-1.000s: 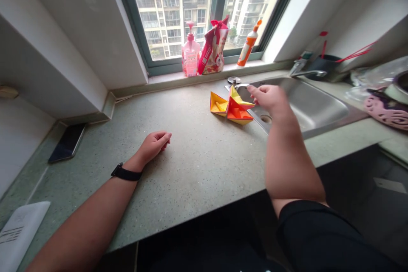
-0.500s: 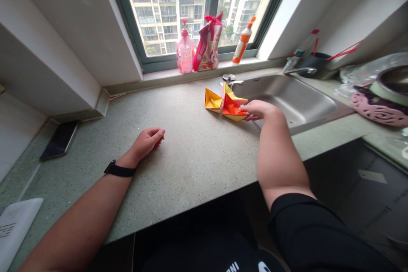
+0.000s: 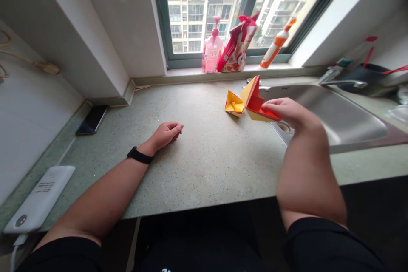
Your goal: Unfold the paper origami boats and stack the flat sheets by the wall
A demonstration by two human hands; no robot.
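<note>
My right hand [image 3: 291, 112] pinches a red and yellow folded-paper piece [image 3: 255, 108] by its right side. The thumb lies on its red inner face, and a tall pointed flap rises at its left. Just left of it is a smaller yellow folded-paper part [image 3: 234, 105] with red edges, like a little open cup. Whether the two parts are joined I cannot tell. On the worktop [image 3: 204, 165], well to the left of the paper, my left hand [image 3: 167, 135] rests with fingers curled in and thumb over them. Nothing shows in it.
A steel sink [image 3: 334, 106] lies to the right. On the windowsill stand a pink pump bottle [image 3: 212, 53], a red bag [image 3: 239, 46] and an orange-white bottle [image 3: 277, 46]. At left are a phone [image 3: 92, 120] and a white power bank [image 3: 41, 197] with a cable.
The view has swung left. My right hand has turned the paper piece, so its tall flap stands up and more of the red inside faces me. My left hand keeps its curled pose.
</note>
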